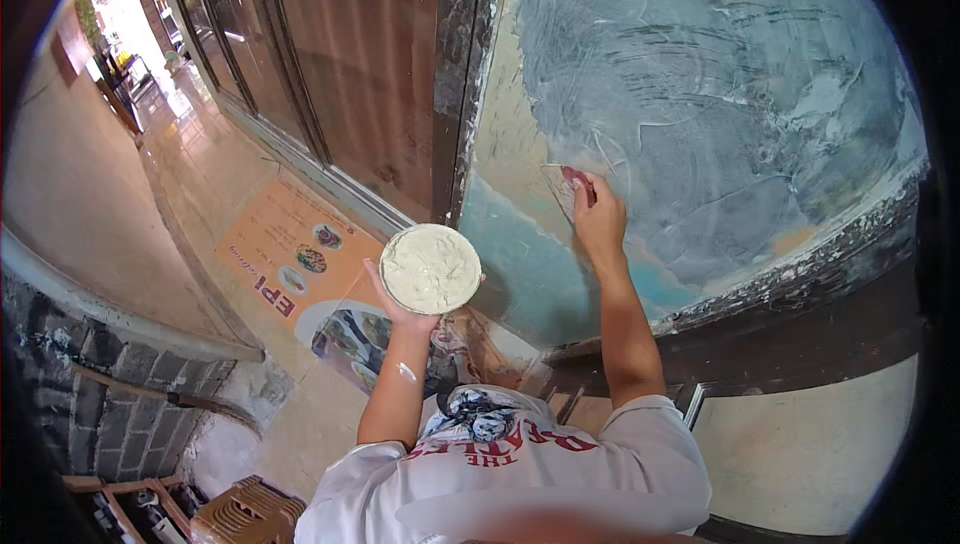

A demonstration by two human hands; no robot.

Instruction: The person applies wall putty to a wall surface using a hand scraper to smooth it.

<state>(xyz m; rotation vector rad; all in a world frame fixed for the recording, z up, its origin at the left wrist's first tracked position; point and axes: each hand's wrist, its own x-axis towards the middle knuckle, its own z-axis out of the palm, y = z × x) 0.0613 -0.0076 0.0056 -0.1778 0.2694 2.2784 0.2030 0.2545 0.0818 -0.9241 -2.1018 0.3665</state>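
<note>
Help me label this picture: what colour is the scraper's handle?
The handle is dark red, best seen in the head view.

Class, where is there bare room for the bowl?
Bare tile floor shows between the orange sheet and the pale curved wall, and again between that sheet and the brown stack. It's crowded lower left: a wooden rack beside that stack.

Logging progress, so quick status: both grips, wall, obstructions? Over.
Left grip under paste tub. Right grip on scraper at wall. Wall partly grey-coated, teal showing lower left. Nothing seen blocking scraper.
</note>
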